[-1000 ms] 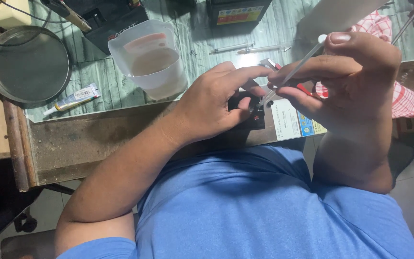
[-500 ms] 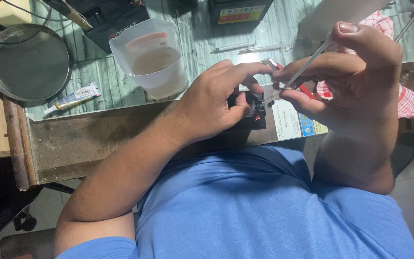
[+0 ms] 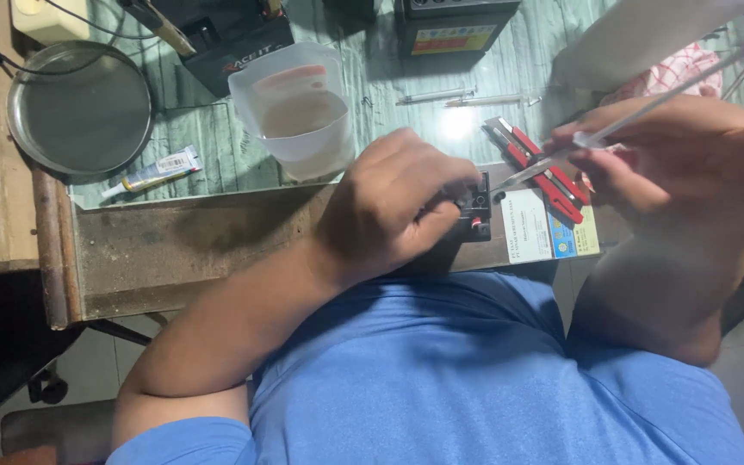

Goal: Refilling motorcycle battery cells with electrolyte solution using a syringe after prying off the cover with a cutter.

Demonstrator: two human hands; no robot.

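Left hand (image 3: 393, 211) curled around small black battery (image 3: 474, 209) at front edge of desk (image 3: 182, 241), holding it steady. Right hand (image 3: 691, 164) pinching thin clear syringe (image 3: 639, 112), its needle tip close above battery top. Filling apparently under way, not finished; translucent measuring cup (image 3: 296, 112) nearby with some liquid left.

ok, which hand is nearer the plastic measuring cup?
Left. The left hand sits just below and right of the plastic measuring cup, gripping a small black part. The right hand is far right, holding a thin tool.
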